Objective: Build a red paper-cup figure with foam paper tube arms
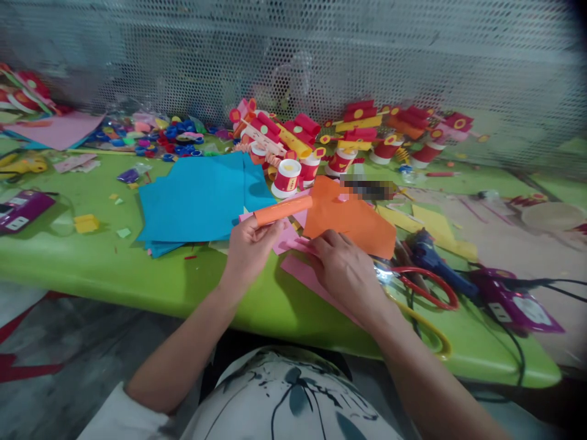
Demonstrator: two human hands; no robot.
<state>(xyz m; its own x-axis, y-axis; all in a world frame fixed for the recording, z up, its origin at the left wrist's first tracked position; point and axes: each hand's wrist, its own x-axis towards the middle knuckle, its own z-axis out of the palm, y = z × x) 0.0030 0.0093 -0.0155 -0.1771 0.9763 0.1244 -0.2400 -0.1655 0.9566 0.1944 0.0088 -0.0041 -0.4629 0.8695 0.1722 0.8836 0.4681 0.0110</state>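
Note:
My left hand (252, 247) is closed round the near end of a rolled orange paper tube (282, 211), with a bit of pink paper showing at that end. The tube slants up to the right above the table. Fingers bent, my right hand (343, 266) pinches a small pink paper piece (300, 245) just right of the tube. Under and beside that hand lies a pink paper strip (307, 278). Orange paper sheets (353, 220) spread behind my right hand, and a stack of blue paper (197, 195) lies left of the tube.
Red and white paper cups (287, 177) with paper-roll decorations stand along the back. On the right are red-handled scissors (431, 290), a blue glue gun (438, 263) and a purple box (516, 299) with cables. Small colourful pieces (169, 134) heap at the back left.

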